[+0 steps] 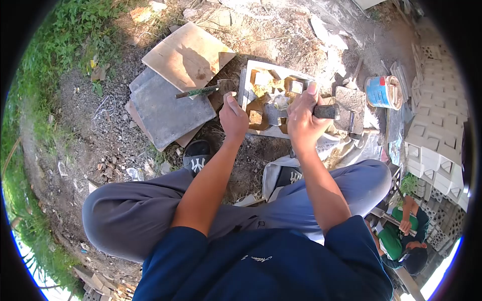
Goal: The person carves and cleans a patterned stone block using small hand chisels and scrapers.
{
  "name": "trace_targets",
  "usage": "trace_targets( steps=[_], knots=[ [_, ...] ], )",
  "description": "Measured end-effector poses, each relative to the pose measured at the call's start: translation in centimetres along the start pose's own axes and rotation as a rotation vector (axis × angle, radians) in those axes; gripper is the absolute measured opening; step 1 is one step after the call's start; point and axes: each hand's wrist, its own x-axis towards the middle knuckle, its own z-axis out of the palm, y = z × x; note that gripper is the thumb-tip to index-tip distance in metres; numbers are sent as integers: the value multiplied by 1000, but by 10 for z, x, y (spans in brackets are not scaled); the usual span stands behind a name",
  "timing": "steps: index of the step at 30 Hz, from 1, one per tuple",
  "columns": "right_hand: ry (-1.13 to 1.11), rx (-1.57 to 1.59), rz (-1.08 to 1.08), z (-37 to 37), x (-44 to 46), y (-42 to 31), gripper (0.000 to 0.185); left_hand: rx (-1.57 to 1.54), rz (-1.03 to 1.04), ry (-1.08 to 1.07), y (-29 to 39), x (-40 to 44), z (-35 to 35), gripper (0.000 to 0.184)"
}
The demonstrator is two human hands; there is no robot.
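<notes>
My left hand [234,120] is closed at the left edge of a pale-framed block mould [271,132]. Near its thumb is a narrow, dark, green-flecked tool [198,92] with a brownish end; the grip itself is partly hidden. The mould's hollows are yellowish inside, with raised cores. Over the mould's right side, my right hand [305,120] wraps round the dark handle [326,111] of a trowel. Its flat, mortar-coated blade [350,108] points to the right, beyond the mould's edge.
Wooden boards [188,55] and a grey sheet [173,108] lie stacked at left. A blue-and-white bucket [383,92] stands at right, near stacked pale vent blocks [437,120]. Another person [401,231] in green works at lower right. Weeds [65,40] line the left.
</notes>
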Motion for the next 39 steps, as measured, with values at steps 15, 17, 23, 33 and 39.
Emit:
trace_targets(
  steps=[15,17,23,33,39],
  knots=[
    [35,-35,31,2,-1,7,40,-32,-56,-38,-5,-1,3,49],
    [35,92,-3,-5,-2,-4,40,-43,-55,-39,-6,1,6,49],
    [-90,34,-94,-11,0,29,38,-55,-76,-19,-4,1,6,51],
    [-591,293,52,-38,-5,-41,99,-466,-356,-43,-47,8,15,71],
    [-696,364,108,-38,-17,-25,99,-894,-701,-249,-42,13,2,88]
  ],
)
